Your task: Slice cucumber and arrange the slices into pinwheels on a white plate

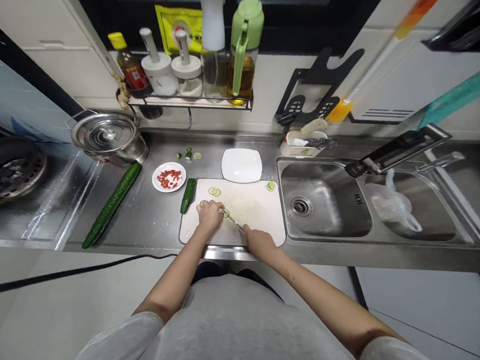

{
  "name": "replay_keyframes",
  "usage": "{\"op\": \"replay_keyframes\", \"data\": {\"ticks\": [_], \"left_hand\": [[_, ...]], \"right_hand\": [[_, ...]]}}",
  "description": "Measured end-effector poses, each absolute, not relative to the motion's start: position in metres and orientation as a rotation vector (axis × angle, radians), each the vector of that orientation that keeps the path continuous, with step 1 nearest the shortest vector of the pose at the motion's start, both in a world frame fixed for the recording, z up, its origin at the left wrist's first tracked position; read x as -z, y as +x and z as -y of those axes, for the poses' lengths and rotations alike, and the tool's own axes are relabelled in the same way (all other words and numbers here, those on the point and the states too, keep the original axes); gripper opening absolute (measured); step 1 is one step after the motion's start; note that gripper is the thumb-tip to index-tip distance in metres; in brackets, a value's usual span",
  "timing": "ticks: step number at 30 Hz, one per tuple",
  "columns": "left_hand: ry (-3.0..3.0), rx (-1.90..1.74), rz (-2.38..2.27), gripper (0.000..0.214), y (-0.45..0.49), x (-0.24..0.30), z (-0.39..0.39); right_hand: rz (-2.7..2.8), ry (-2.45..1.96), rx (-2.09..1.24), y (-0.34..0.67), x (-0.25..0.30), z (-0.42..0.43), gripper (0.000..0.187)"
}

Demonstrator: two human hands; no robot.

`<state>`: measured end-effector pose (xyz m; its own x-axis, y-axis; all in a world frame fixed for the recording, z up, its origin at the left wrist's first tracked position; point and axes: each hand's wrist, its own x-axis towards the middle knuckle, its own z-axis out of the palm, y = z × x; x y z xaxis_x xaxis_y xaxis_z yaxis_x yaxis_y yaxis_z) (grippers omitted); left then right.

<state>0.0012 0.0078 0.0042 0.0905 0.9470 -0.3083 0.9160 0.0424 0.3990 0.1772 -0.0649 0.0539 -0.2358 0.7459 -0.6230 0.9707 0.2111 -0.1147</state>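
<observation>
My left hand (210,215) is closed over a piece of cucumber on the white cutting board (252,201); most of the piece is hidden under the fingers. In my right hand (261,242) is the handle of a knife (235,222), its blade against the cucumber beside my left fingertips. A cucumber slice (226,212) shows at the blade. Thin slices (214,191) lie near the board's back left, and more slices (271,185) at its back right corner. A cut length of cucumber (188,195) rests along the board's left edge.
Behind the board is a white dish (241,165). To the left are a plate of chopped red pieces (169,177), a whole cucumber (111,205) and a lidded steel pot (110,138). A sink (326,200) adjoins the right side. Seasoning bottles stand on a wall rack (191,99).
</observation>
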Motion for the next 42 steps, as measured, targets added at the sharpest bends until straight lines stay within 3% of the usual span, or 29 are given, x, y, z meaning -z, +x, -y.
{"op": "replay_keyframes", "data": {"ticks": [16, 30, 42], "left_hand": [[1.906, -0.043, -1.849, 0.023, 0.009, -0.009, -0.009], [1.846, -0.203, -1.787, 0.018, 0.011, -0.018, 0.009], [1.712, -0.210, -2.079, 0.020, -0.039, -0.025, -0.020]], "right_hand": [[-1.979, 1.615, 0.718, 0.198, -0.051, 0.085, 0.038], [-2.015, 1.885, 0.690, 0.233, -0.040, 0.077, 0.026], [-2.006, 1.949, 0.712, 0.233, -0.037, 0.065, 0.022]]}}
